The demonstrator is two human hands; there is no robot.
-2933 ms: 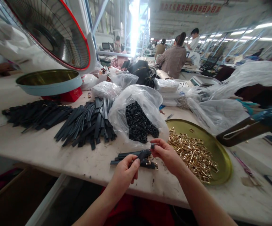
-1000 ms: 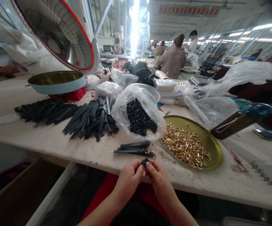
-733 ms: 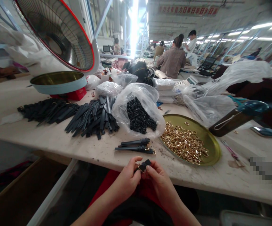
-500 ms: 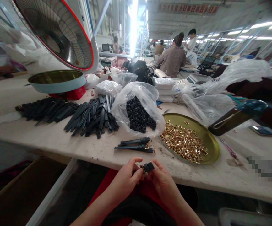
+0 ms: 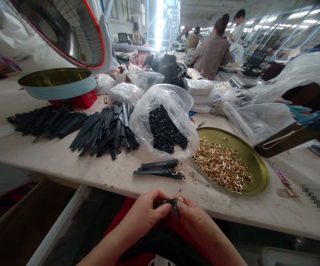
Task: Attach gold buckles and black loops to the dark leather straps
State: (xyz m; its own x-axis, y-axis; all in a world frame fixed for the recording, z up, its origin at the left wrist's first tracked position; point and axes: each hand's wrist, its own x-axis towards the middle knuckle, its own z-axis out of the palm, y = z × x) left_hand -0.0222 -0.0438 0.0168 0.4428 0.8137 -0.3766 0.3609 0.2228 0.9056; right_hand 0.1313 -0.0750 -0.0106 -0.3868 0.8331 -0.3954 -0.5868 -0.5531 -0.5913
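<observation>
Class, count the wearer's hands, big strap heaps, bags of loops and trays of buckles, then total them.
Left hand and right hand: 2
Left strap heap and right strap heap: 2
Open bag of black loops: 1
Tray of gold buckles: 1
Total: 6

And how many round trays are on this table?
2: the blue-sided tray on the red base, and the gold tray holding the gold buckles, right of the open plastic bag. Others could be hidden.
</observation>
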